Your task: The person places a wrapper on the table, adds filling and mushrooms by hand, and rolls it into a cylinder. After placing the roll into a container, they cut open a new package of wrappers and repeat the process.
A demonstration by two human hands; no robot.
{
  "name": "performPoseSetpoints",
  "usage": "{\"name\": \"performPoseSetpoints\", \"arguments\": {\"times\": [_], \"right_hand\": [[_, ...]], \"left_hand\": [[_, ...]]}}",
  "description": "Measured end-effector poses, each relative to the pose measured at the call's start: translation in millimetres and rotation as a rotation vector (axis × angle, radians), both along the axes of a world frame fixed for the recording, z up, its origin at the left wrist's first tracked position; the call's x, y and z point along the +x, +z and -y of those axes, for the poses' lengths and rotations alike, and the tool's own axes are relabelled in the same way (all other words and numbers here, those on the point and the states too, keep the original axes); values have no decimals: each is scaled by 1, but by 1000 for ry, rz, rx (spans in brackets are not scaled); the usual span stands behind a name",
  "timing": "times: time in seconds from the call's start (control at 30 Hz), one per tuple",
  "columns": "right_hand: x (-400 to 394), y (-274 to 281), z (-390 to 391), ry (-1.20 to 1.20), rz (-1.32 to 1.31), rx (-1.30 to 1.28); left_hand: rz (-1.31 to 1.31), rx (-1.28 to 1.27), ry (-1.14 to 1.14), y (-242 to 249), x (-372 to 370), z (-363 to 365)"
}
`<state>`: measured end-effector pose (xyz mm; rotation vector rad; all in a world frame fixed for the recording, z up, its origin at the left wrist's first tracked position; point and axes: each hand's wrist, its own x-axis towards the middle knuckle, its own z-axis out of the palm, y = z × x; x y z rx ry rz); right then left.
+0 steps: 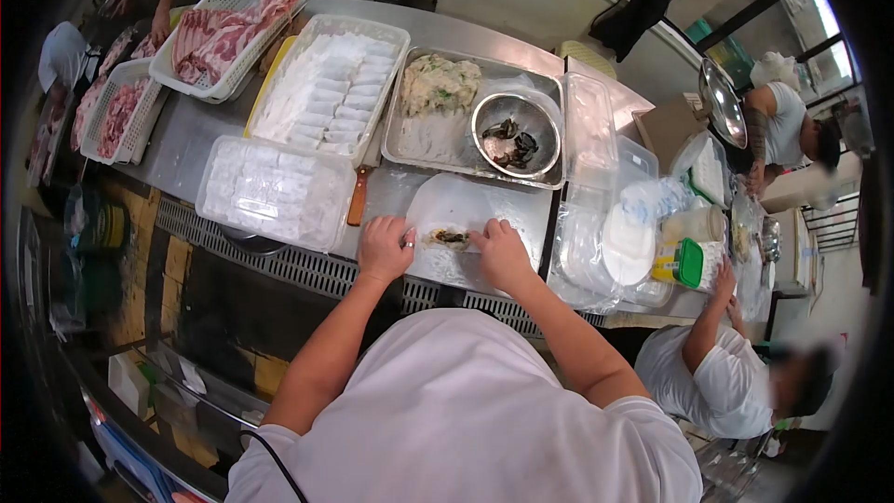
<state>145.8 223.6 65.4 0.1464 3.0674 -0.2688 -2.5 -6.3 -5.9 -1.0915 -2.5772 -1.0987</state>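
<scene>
A round, thin, translucent rice paper wrapper [447, 200] lies on the steel counter in front of me. A small strip of dark and yellowish filling [450, 237] sits near its close edge. My left hand [385, 248] is at the wrapper's left edge with its fingers curled in a pinch. From the right, my right hand [503, 253] reaches in, its fingertips closed on the wrapper beside the end of the filling. Just beyond, a metal tray [424, 163] holds a pale, green-flecked mixture [438, 84] and a steel bowl [476, 130] with dark pieces inside.
Left of the tray stands a white bin of white rolls [340, 98], with a lidded plastic box [275, 191] nearer me. A wooden-handled knife [358, 197] lies between. Meat baskets [219, 84] are far left. Plastic containers [629, 242] and co-workers [712, 368] are at right.
</scene>
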Motion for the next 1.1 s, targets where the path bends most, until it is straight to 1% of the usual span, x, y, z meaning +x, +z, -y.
{"name": "performPoseSetpoints", "arguments": {"times": [0.13, 0.23, 0.33, 0.43, 0.53, 0.63, 0.7, 0.73, 0.77, 0.87, 0.97, 1.07, 1.1], "right_hand": [[10, 11, 5, -31, -37, 49], [14, 6, 6, -46, 8, 33], [15, -6, -1, -296, 17, -37], [16, -8, -8, -297, -18, -50], [16, -8, -9, -375, -84, -141], [3, -15, -27, -687, -86, -281], [2, -19, -38, -794, 49, -518], [3, -21, -41, -845, 116, -636], [4, -26, -37, -928, 86, -797], [-3, -29, -25, -1024, 120, -938], [1, -53, -20, -925, -17, -920], [0, -45, -11, -919, -117, -879], [-2, -37, -5, -979, -134, -927]], "left_hand": [[-12, 3, 3, -6, 0, 0], [11, -12, -5, -5, 0, 1], [55, -30, -11, -2, 1, 0], [131, -65, 8, 5, 5, 2], [263, -165, 37, 15, 7, 3], [420, -294, 61, 29, 7, 2], [515, -371, 77, 42, 5, -1], [529, -369, 73, 39, 4, 0], [543, -367, 70, 36, 3, 0], [578, -386, 71, 31, 2, 0], [616, -377, 82, 27, 1, 2], [654, -354, 90, 28, 1, 4], [666, -347, 93, 29, 1, 5]]}}
